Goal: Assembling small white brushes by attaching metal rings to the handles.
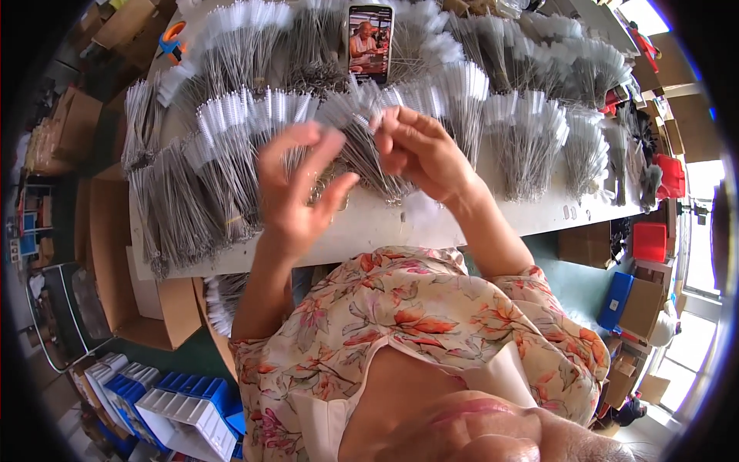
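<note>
My right hand (423,150) is held above the table with thumb and forefinger pinched together. White bristles of a thin wire brush (360,118) meet those fingertips; the rest of it is lost among other brushes. My left hand (300,185) hovers to its left, fingers spread and slightly blurred, with nothing visible in it. Below and between the hands lies a bundle of wire brushes (371,158), white bristles pointing away from me. A small gold-coloured metal piece or ring (317,185) shows partly behind my left hand.
Bundles of similar brushes (523,146) cover much of the white table (362,227). A phone (369,45) playing a video stands at the back, and an orange tape roll (173,37) lies far left. Cardboard boxes (173,304) and blue-and-white bins (188,416) stand left, a red bin (649,242) right.
</note>
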Available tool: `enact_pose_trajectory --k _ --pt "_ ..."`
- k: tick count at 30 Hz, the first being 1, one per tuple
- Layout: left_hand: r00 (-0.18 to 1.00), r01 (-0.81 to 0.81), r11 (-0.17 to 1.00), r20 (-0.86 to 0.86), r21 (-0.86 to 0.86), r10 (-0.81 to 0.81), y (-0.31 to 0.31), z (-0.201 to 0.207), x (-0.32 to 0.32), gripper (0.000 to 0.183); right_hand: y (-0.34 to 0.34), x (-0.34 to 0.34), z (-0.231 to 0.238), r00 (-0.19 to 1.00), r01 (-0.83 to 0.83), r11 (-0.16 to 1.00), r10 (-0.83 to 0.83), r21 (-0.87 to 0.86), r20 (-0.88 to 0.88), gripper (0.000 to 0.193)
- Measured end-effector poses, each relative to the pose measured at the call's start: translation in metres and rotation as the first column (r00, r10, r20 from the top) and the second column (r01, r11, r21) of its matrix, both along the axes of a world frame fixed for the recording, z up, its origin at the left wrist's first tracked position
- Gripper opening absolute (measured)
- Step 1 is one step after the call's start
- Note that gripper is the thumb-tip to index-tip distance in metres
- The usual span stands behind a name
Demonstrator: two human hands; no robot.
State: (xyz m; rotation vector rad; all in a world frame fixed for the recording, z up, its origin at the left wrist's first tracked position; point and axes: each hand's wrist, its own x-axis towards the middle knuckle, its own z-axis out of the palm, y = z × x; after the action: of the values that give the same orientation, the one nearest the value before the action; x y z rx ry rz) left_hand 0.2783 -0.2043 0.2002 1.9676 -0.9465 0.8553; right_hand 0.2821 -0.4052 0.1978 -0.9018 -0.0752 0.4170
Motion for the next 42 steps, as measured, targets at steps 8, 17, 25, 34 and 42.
enact_pose_trajectory --k 8,17,25,34,42 --pt "0.570 0.386 0.808 -0.573 -0.446 -0.589 -0.009 -0.013 -0.023 0.084 0.028 -0.042 0.001 0.873 0.072 0.630 0.335 -0.773 0.354 0.012" --pt "0.878 0.345 0.923 -0.289 -0.172 -0.382 0.002 -0.012 -0.034 0.021 0.006 -0.051 0.014 0.877 -0.298 0.736 0.462 -0.608 0.129 0.013" --pt "0.935 0.034 0.942 -0.343 0.335 0.088 0.013 -0.066 0.000 0.009 -0.073 -0.112 -0.063 0.725 0.399 -0.476 0.687 -0.784 -0.048 0.005" --pt "0.952 0.012 0.771 -0.242 0.636 0.185 0.001 -0.099 -0.009 0.016 -0.027 -0.113 -0.076 0.904 0.262 0.209 0.289 -0.942 0.316 0.013" --pt "0.936 -0.109 0.868 -0.243 0.484 0.253 0.009 -0.063 -0.003 0.011 -0.005 -0.069 -0.017 0.906 0.246 0.562 0.155 -0.790 0.393 0.007"
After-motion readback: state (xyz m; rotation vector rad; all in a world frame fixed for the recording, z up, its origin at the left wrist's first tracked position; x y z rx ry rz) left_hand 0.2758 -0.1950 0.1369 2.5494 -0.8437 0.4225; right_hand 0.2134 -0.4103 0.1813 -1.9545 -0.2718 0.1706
